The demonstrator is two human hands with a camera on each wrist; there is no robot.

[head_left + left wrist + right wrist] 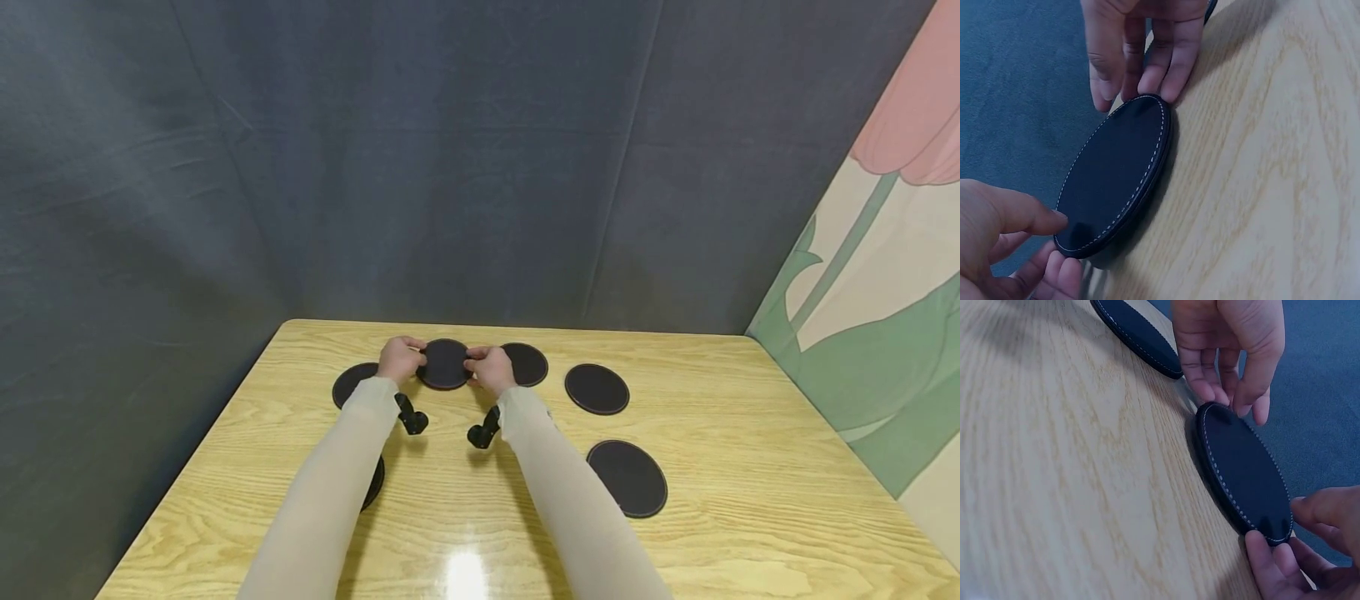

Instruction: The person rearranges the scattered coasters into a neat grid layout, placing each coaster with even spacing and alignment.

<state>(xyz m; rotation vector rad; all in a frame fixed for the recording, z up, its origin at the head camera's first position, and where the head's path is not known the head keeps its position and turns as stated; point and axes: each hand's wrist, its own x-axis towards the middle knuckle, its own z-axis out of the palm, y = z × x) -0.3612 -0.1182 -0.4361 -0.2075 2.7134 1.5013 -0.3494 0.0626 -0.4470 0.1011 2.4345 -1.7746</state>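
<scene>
A round black coaster (444,364) with pale stitching round its rim is held between both hands near the table's far edge. My left hand (401,359) pinches its left side, and in the left wrist view the thumb (1047,219) lies on top with fingertips beneath the rim. On the opposite side my right hand (491,368) pinches the edge; the right wrist view shows its fingertips (1262,547) under the rim. Another black coaster (527,364) lies just right of the right hand, partly covered by it. Beside the left wrist is a further coaster (352,383), partly hidden.
Two more black coasters lie to the right, one farther back (597,388) and one nearer (627,478). The left forearm mostly covers a coaster (375,486). A dark curtain (450,167) hangs behind the wooden table (750,467), and a flower-patterned panel (885,333) borders its right side.
</scene>
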